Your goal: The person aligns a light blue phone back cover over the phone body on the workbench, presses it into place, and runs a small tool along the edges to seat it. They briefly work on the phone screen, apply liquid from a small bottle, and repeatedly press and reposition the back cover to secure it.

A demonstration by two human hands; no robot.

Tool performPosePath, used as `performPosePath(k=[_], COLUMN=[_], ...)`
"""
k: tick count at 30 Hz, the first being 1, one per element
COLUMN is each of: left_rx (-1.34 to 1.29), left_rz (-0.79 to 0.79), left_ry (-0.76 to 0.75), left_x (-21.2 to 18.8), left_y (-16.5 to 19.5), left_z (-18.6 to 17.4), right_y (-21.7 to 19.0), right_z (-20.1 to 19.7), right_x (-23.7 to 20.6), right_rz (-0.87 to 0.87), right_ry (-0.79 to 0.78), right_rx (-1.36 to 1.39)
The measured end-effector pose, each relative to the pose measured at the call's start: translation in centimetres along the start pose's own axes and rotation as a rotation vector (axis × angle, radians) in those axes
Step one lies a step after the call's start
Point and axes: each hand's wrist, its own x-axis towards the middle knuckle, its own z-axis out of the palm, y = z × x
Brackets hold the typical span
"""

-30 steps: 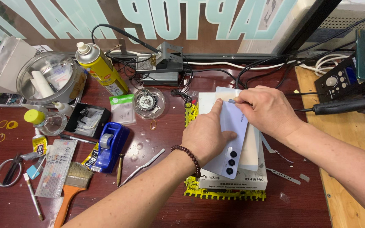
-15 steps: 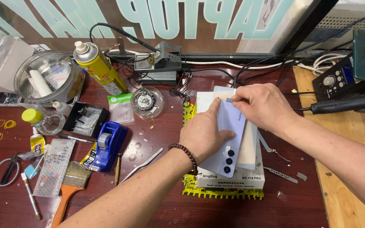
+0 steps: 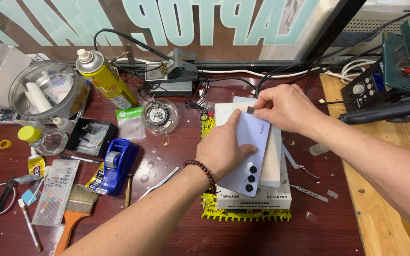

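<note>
Messy red tabletop (image 3: 176,237). Left hand (image 3: 224,151) lies flat on light-blue phone back (image 3: 247,156); right hand (image 3: 281,106) pinches its top edge. Step: working that edge. Next needs slow, steady pull w/ phone pinned.

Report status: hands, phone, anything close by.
Left hand flat on phone. Right hand pinching its top edge. Tweezers and tape dispenser lie left.

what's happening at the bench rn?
A person is working on a pale blue smartphone that lies back-up, camera lenses toward them, on a white box-shaped unit over a yellow mat. The left hand presses flat on the phone's back to steady it. The right hand pinches something small and dark at the phone's far edge; I can't tell what it is. A blue tape dispenser, brush and yellow spray can sit untouched to the left.
</note>
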Motion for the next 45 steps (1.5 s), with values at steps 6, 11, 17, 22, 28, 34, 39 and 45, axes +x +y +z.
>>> performPosePath(k=[6, 11, 17, 22, 28, 34, 39, 45], left_rx=[-0.013, 0.004, 0.015, 0.02, 0.0, 0.014, 0.024, 0.015], left_rz=[0.015, 0.029, 0.037, 0.035, 0.03, 0.058, 0.08, 0.083], left_ry=[0.012, 0.031, 0.021, 0.032, 0.014, 0.022, 0.034, 0.041], left_x=[0.0, 0.3, 0.7, 0.7, 0.6, 1.0, 1.2, 1.4], left_y=[0.0, -0.3, -0.4, -0.3, -0.4, -0.4, -0.6, -0.8], left_z=[-0.2, -0.1, -0.1, -0.4, -0.6, -0.7, -0.5, -0.2], right_y=[0.1, 0.2, -0.2, -0.6, -1.0, 0.0, 0.8, -0.6], right_z=[-0.6, -1.1, -1.8, -1.7, -1.7, -3.2, -4.9, -3.5], right_x=[-0.8, -0.3, 1.2, 0.2, 0.0, 2.4, 4.5, 2.7], right_rz=[-0.071, -0.141, -0.196, -0.171, -0.113, -0.143, 0.073, -0.158], right_ry=[0.003, -0.061, -0.109, -0.045, -0.077, -0.362, -0.515, -0.308], right_rx=[0.011, -0.058, -0.166, -0.21, -0.202, -0.207, 0.191, -0.187])
